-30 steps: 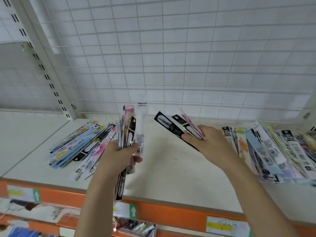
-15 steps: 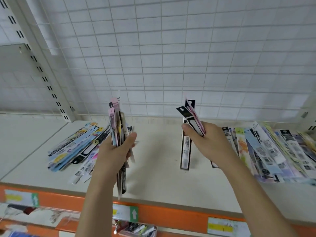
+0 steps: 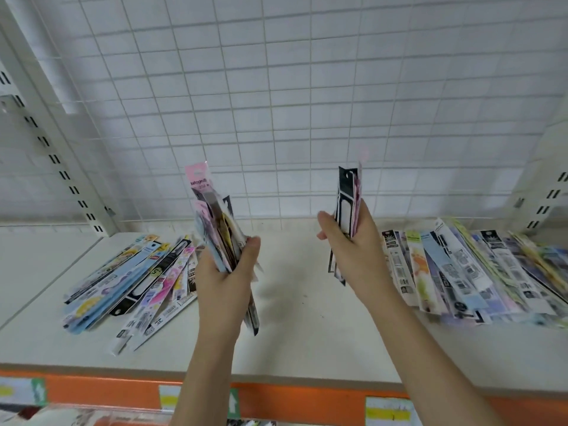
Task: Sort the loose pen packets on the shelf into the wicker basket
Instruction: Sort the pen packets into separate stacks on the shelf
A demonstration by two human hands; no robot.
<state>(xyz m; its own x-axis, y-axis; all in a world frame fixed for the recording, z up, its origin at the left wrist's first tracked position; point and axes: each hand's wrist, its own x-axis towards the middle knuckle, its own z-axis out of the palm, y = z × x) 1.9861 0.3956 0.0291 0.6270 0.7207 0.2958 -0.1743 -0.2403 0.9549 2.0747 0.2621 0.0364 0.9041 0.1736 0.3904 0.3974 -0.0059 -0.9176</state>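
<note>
- Holding two bunches of pen packets upright above the shelf [image 3: 292, 342], one bunch per hand.
- Left hand [image 3: 226, 287] is clenched around a thick bunch [image 3: 215, 222]: long narrow card-and-plastic sleeves, fanned slightly, tilted a bit to the left at the top. Front one has a pink header with dark print; others behind show white, black and pale blue. Lower ends stick out below the palm, one dark strip lowest.
- Right hand [image 3: 358, 256] is closed on a thinner bunch [image 3: 349, 201]: mostly black-and-white packets plus a pink-edged one, standing near vertical. Thumb on the left side, fingers wrapped on the right.
- The two bunches are well apart, neither touching the shelf.
- Loose pile on the left [image 3: 129, 281] lies flat on the shelf, fanned diagonally: pale blue, black, pink and yellow prints, some face down with barcodes showing.
- Loose pile on the right [image 3: 467, 272] is bigger, overlapping like shingles, mostly back side up with white barcode labels, some blue, lilac and yellow-green.
- Behind: white wire grid panel [image 3: 307, 103]. Shelf front edge is an orange strip [image 3: 307, 398] with price labels.
</note>
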